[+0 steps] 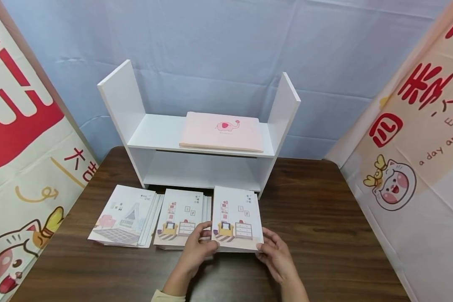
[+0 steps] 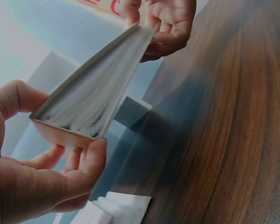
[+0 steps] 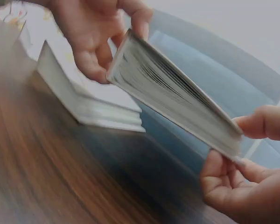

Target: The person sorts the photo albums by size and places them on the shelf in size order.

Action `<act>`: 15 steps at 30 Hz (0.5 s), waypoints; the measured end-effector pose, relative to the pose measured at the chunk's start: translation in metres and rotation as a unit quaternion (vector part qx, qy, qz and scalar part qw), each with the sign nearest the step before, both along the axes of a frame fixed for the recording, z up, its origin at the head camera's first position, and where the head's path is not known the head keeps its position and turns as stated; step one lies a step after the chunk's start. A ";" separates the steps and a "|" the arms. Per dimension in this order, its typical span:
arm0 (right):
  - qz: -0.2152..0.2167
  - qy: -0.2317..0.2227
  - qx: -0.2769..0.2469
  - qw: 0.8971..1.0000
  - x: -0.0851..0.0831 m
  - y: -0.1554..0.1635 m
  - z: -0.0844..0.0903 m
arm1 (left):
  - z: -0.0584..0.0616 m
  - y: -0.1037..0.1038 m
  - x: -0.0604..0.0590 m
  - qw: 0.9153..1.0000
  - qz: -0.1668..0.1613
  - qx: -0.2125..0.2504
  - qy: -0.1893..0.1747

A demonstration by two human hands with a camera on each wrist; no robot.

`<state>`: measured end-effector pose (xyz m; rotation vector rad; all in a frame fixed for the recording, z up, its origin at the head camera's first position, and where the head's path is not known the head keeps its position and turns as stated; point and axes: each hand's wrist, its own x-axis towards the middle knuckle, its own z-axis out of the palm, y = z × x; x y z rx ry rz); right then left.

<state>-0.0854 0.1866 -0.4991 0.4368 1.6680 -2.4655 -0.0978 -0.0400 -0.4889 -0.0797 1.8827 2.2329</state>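
Note:
Both hands hold a thick white book (image 1: 237, 218) above the table; its cover shows a yellow armchair and a drawer cabinet. My left hand (image 1: 197, 248) pinches the spine side, with the thumb on the cover and fingers beneath. On the opposite edge, my right hand (image 1: 276, 253) grips with thumb above and fingers below. In the left wrist view the pages (image 2: 91, 100) fan between the covers, bunched at the spine. Just left, a stack of books (image 1: 179, 218) with a matching top cover lies on the table. Farther left is another stack of books (image 1: 121, 216), its top cover showing a pink chair and rug.
A white two-tier shelf (image 1: 151, 130) with tall side panels stands behind the books. A pink book (image 1: 222, 132) with an elephant lies flat on its upper board. The brown wooden table (image 1: 317, 235) extends to the right. Printed cloths (image 1: 396, 167) hang on both sides.

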 end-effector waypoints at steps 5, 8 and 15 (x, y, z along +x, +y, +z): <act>-0.006 0.022 -0.064 0.998 -0.002 -0.005 0.003 | -0.001 0.001 -0.002 0.999 0.039 0.023 0.015; -0.012 0.037 -0.076 0.996 -0.005 -0.008 0.004 | -0.003 0.003 -0.003 0.997 0.061 0.036 0.028; -0.045 0.048 -0.082 0.994 -0.013 -0.014 0.006 | -0.006 0.005 -0.007 0.994 0.086 0.059 0.041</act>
